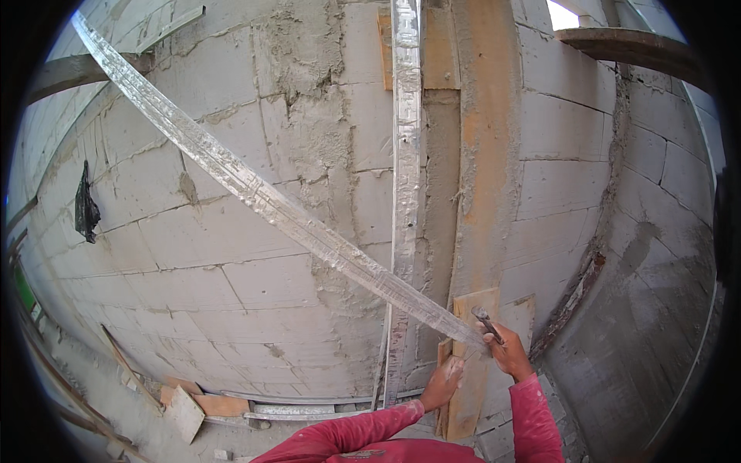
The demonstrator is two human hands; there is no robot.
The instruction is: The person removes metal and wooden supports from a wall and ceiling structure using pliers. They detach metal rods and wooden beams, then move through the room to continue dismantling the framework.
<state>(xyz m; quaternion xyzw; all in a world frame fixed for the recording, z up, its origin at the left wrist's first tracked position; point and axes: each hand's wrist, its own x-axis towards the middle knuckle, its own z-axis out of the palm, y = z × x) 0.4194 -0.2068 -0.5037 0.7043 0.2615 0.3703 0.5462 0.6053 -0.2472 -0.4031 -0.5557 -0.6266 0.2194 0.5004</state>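
Note:
My right hand (509, 353) is closed around a short dark handle (488, 326), which sticks up past the fingers; the tool's other end is hidden. The lower end of a long, plaster-smeared metal straightedge (270, 202) reaches these fingers, its length slanting to the upper left. Whether the fingers also grip it I cannot tell. Lower and to the left, my left hand (443, 383) is closed at the edge of an upright wooden board (468, 401). What its fingers pinch is too small to make out. Another metal straightedge (406, 154) stands vertically against the wall.
Grey block wall (262, 285) fills the view, with a mortar-edged orange-brown strip (486, 139) beside the upright straightedge. A black plastic scrap (86, 204) hangs at left. Board offcuts (185, 413) lie at the wall's foot. A rough pole (571, 301) leans in the right corner.

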